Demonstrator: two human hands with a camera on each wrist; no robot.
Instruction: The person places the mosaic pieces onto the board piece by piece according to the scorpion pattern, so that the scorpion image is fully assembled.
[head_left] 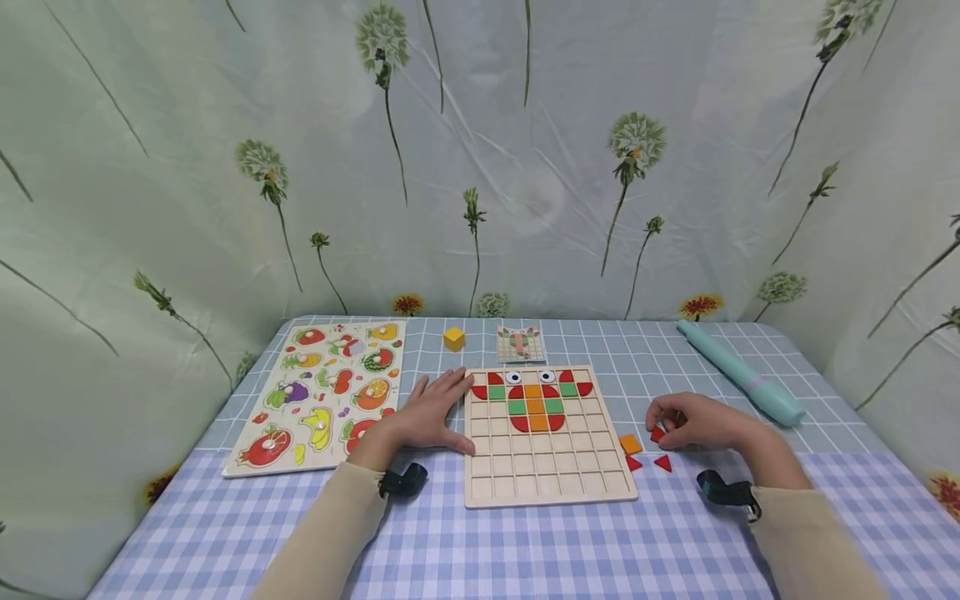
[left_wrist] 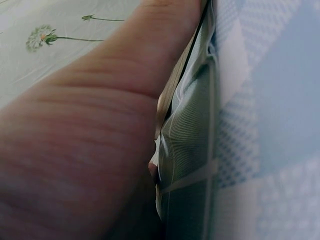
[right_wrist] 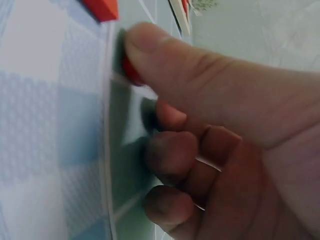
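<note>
The left hand point(head_left: 430, 414) rests at the left edge of a wooden grid board point(head_left: 551, 483), fingers spread and thumb touching the frame. Red, green and orange pieces and two eye pieces point(head_left: 547, 377) sit in the board's upper cells. Right of the board, the right hand point(head_left: 693, 421) pinches a small red piece point(head_left: 657, 434) close over the table, other fingers curled. In the right wrist view the thumb point(right_wrist: 165, 57) covers most of that red piece point(right_wrist: 131, 72). Near it lie an orange square point(head_left: 631, 444), a red triangle point(head_left: 663, 463) and another red piece point(head_left: 633, 462).
A fruit puzzle board point(head_left: 315, 458) lies on the left. Behind the grid board are a yellow cube point(head_left: 453, 338) and a pattern card point(head_left: 521, 343). A turquoise roll point(head_left: 742, 375) lies at the back right. A flowered curtain point(head_left: 525, 167) hangs behind the table.
</note>
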